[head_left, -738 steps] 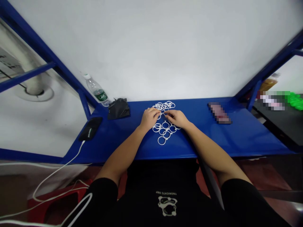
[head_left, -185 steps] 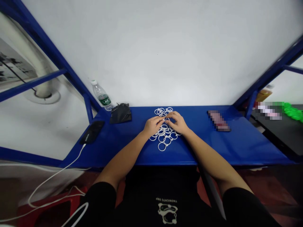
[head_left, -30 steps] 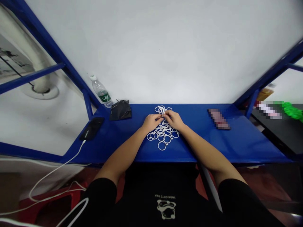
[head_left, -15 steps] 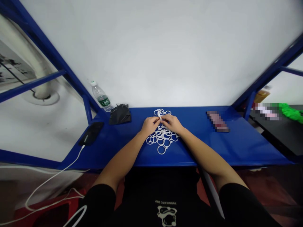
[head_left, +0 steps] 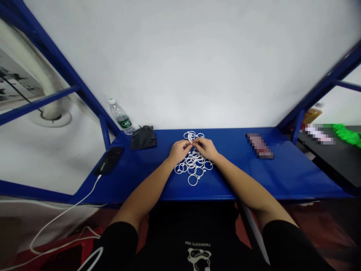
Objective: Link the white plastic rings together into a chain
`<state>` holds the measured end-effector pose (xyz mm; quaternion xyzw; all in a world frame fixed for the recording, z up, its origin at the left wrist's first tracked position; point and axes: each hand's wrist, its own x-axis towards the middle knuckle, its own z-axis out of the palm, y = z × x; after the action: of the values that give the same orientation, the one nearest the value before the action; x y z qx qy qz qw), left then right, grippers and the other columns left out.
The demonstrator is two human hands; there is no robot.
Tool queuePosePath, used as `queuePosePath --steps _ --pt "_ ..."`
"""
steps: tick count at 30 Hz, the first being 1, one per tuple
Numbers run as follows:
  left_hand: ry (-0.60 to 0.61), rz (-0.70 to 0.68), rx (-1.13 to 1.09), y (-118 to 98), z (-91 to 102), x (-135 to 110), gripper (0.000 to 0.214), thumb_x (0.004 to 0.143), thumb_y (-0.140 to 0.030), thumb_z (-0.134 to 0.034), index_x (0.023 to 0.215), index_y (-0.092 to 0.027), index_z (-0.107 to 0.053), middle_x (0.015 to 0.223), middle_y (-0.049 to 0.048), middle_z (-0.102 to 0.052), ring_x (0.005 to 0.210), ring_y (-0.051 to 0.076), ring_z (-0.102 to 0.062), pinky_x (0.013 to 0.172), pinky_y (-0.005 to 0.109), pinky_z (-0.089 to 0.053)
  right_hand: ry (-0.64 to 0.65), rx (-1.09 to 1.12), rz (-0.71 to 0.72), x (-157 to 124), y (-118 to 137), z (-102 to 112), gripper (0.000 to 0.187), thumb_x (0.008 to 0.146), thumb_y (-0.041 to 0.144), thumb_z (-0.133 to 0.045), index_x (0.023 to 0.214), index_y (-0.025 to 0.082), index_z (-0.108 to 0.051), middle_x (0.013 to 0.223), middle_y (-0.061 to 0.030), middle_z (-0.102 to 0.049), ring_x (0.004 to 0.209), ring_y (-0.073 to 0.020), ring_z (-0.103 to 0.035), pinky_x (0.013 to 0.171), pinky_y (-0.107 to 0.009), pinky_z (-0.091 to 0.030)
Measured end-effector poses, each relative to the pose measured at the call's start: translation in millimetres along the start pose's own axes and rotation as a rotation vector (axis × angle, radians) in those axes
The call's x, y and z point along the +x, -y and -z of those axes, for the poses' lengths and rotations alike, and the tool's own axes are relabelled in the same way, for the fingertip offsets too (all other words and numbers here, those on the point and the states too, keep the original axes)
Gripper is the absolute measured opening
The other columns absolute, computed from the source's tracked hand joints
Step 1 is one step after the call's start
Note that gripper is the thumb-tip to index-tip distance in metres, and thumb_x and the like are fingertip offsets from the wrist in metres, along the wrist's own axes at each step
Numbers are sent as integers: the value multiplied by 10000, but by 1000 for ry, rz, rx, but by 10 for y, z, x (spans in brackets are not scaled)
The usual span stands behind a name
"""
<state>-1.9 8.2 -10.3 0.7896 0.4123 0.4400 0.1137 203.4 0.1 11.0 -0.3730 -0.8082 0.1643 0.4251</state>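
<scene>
Several white plastic rings (head_left: 193,168) lie in a loose heap on the blue table (head_left: 284,169) right in front of me. My left hand (head_left: 178,151) and my right hand (head_left: 207,148) meet just above the heap, fingers pinched together on one white ring (head_left: 191,140) held between them. A few more white rings (head_left: 191,134) lie just beyond my fingertips, near the wall.
A clear water bottle (head_left: 120,117) stands at the back left beside a crumpled black bag (head_left: 143,137). A black phone (head_left: 109,160) with a white cable (head_left: 67,210) lies at the left end. A blurred flat item (head_left: 260,145) rests at the right. Blue frame struts rise on both sides.
Since 24.6 s ago the heap beyond my hands has shrunk and the heap near me has grown. Over the last second my hands stay pinched together on a ring.
</scene>
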Motion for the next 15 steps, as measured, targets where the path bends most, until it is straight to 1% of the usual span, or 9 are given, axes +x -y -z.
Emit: queuePosePath --steps 4,6,8,12,15 --pt "15 -13 -17 0 1 -2 69 958 -241 -706 964 -208 -766 892 35 -772 804 172 -710 785 298 -553 -4 -20 -3 -3 1 18 151 1007 339 -595 995 224 -691 841 -34 -730 686 -170 -636 677 -292 -492" --pt "17 -15 -11 4 3 -4 73 962 -245 -704 968 -208 -768 890 38 -771 807 176 -710 788 303 -555 5 -37 13 -4 -6 24 152 1009 329 -587 1000 227 -700 862 -38 -740 711 -177 -650 695 -299 -503" --pt "8 -14 -14 11 5 -7 80 970 -242 -696 976 -207 -768 895 39 -770 817 179 -712 791 306 -555 22 -57 50 -1 -13 30 164 1014 317 -579 1041 230 -716 916 -53 -757 768 -190 -674 738 -314 -526" --pt "7 -26 -33 21 3 -14 125 1005 -252 -655 977 -209 -769 925 40 -778 869 183 -720 830 310 -555 54 -127 145 18 -20 40 231 1043 283 -529 1156 245 -727 1085 -93 -765 978 -230 -705 867 -364 -562" --pt "16 -52 -40 21 -9 -15 116 1000 -249 -668 971 -206 -773 916 37 -780 868 180 -720 834 310 -556 33 -188 184 26 -23 46 240 1064 285 -514 1163 239 -728 1136 -112 -755 1062 -244 -698 912 -387 -574"
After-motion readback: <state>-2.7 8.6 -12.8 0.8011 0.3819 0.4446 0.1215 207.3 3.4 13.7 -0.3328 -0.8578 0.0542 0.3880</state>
